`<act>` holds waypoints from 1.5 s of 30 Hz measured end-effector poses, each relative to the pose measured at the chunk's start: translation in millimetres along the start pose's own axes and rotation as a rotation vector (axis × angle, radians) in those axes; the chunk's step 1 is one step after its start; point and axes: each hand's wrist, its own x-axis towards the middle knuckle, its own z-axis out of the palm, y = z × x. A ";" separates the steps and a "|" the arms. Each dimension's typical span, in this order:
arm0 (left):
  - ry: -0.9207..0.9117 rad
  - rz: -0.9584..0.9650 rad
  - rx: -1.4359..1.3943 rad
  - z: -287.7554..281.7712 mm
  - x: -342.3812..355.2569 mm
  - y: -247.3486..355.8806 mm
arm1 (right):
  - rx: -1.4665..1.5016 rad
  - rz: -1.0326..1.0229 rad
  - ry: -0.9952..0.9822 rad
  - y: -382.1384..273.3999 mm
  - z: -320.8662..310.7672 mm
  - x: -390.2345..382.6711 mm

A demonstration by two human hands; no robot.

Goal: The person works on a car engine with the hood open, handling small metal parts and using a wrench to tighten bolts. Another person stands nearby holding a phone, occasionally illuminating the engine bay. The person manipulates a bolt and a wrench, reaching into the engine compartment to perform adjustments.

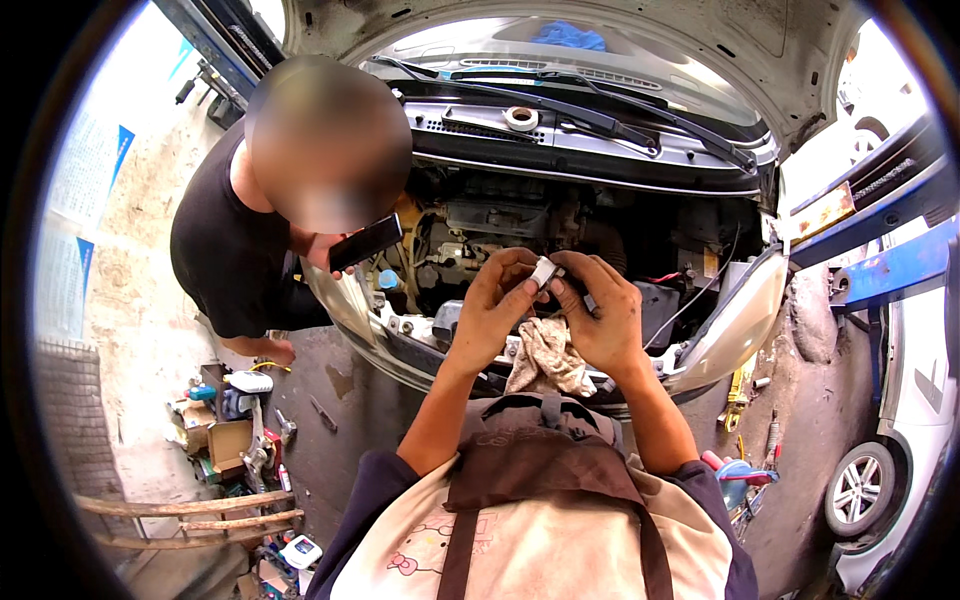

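Observation:
Over the front of an open engine bay (480, 216), my left hand (492, 312) and my right hand (608, 318) meet with fingertips pinched together. Between them they hold a small whitish block-shaped part (544, 271); its exact kind is too small to make out. A dark piece shows by my right fingers, and I cannot tell whether it belongs to the same part. Just below my hands a stained, crumpled rag (548, 358) lies on the car's front edge.
At the left a person in black (235, 220) leans in, holding a dark phone (366, 243). The raised hood (640, 12) arches above. A tape roll (521, 118) rests below the windshield. Tools and boxes (232, 442) litter the left floor; a blue lift arm (895, 262) stands right.

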 end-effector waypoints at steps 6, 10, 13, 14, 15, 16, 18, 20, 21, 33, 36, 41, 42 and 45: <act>0.009 0.058 0.085 -1.0 1.4 0.4 | 0.856 0.495 -0.052 6.9 0.4 -4.9; -0.005 0.162 0.195 -3.2 6.6 -2.5 | 1.233 0.635 -0.082 6.7 0.3 -4.9; -0.007 0.199 0.184 -4.6 9.8 -6.1 | 1.323 0.644 -0.079 4.9 5.1 -7.5; -0.018 0.143 0.113 -4.7 9.1 -4.1 | 1.323 0.616 -0.086 5.8 7.8 -8.8; -0.030 0.088 0.042 -4.6 7.8 -0.9 | 1.321 0.588 -0.092 7.2 10.6 -10.1; -0.039 0.033 -0.032 -4.9 7.0 1.0 | 1.317 0.561 -0.100 8.3 12.5 -10.9; -0.046 -0.034 -0.066 -6.3 7.4 -0.5 | 1.110 0.477 -0.068 9.8 13.9 -11.8; -0.041 -0.064 -0.063 -9.8 8.0 -3.2 | 0.934 0.386 -0.046 11.5 16.0 -12.9; -0.037 -0.062 -0.045 -11.9 7.7 -5.2 | 0.905 0.369 -0.063 11.4 15.9 -12.2; 0.015 0.034 0.029 -7.1 7.7 -4.7 | 0.094 0.021 -0.109 8.5 7.3 -11.6; 0.021 0.042 0.072 -2.0 5.7 -7.6 | 0.165 0.169 -0.110 6.9 6.1 -12.9; -0.042 0.060 0.128 -1.7 3.6 -4.3 | 0.200 0.182 -0.043 8.6 5.9 -11.7; -0.060 0.033 0.153 -4.4 2.6 -3.0 | 0.208 0.197 -0.046 10.0 5.5 -11.8; -0.089 0.003 0.156 -4.2 0.7 4.8 | 0.265 0.230 -0.045 13.5 5.3 -11.1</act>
